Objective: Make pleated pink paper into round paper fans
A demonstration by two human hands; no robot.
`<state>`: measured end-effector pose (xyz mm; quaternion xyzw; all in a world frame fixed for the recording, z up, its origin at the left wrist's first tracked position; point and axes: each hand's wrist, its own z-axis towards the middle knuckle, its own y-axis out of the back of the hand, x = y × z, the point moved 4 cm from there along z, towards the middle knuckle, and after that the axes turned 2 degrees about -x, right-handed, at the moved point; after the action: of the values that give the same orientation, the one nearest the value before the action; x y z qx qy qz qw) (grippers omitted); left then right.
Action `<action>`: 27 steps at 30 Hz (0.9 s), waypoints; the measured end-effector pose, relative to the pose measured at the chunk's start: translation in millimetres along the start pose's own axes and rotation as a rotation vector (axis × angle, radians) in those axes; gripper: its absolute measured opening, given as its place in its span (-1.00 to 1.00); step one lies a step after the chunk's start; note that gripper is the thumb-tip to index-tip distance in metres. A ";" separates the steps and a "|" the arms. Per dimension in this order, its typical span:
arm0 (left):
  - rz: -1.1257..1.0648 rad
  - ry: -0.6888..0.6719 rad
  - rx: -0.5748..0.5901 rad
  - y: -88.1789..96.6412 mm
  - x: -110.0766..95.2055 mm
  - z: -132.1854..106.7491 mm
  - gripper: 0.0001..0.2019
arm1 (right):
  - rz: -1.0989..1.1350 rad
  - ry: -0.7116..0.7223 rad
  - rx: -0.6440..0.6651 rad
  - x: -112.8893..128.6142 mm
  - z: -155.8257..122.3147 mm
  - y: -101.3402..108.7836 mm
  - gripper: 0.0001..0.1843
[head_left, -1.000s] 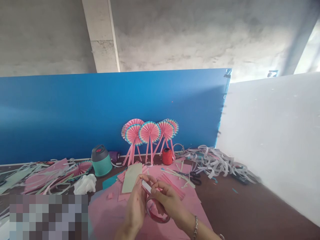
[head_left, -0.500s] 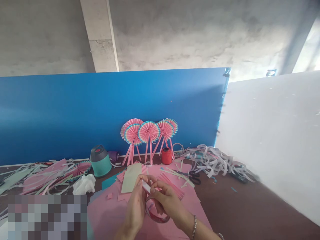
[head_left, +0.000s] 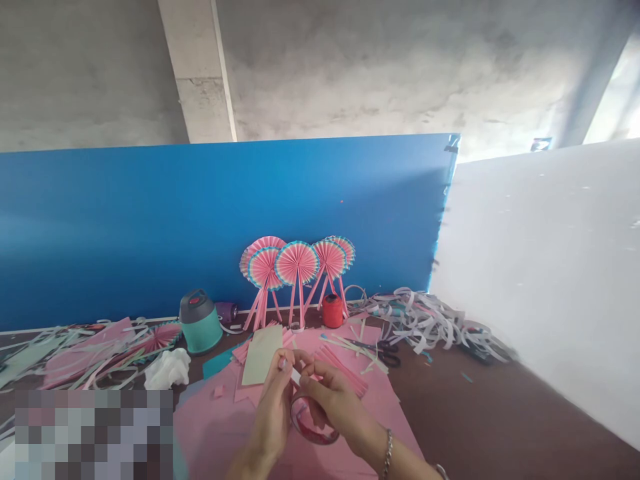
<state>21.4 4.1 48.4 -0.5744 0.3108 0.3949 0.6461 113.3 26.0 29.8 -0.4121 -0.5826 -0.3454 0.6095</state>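
Observation:
My left hand (head_left: 273,407) and my right hand (head_left: 333,400) are close together above a pink paper sheet (head_left: 210,427). Their fingertips pinch a short white strip (head_left: 296,377) from both sides. Below it, a roll of clear tape (head_left: 314,427) with a reddish inner ring sits against my right palm and fingers. A pale green card (head_left: 260,355) lies just beyond my left fingers. A bundle of thin pink paper strips (head_left: 343,370) lies beyond my right hand. A chain bracelet (head_left: 388,453) circles my right wrist.
Pink-and-teal paper fans (head_left: 297,263) lean on a blue board (head_left: 200,227), beside a red spool (head_left: 333,311) and a teal flask (head_left: 200,321). Scissors (head_left: 387,353) and a heap of paper strips (head_left: 430,320) lie right; a white board (head_left: 540,267) rises there. Paper scraps lie left.
My fingers have closed in around the white strip, so less of it shows. The whole view has drifted slightly, and the roll of tape stays in about the same place.

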 end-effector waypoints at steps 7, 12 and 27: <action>0.030 -0.026 -0.016 0.9 0.8 0.7 -0.70 | 0.004 0.017 -0.002 -3.7 1.4 0.6 -0.59; 0.048 -0.047 -0.024 1.7 4.5 1.2 -0.71 | -0.011 0.032 -0.015 -2.5 2.0 1.7 -0.62; 0.153 -0.203 -0.142 20.6 -8.1 9.2 -0.77 | -0.118 -0.206 0.022 9.4 -5.8 5.3 -0.71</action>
<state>-0.9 12.6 46.5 -0.5504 0.2579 0.5203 0.5999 121.3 23.6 38.7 -0.4037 -0.6692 -0.3301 0.5294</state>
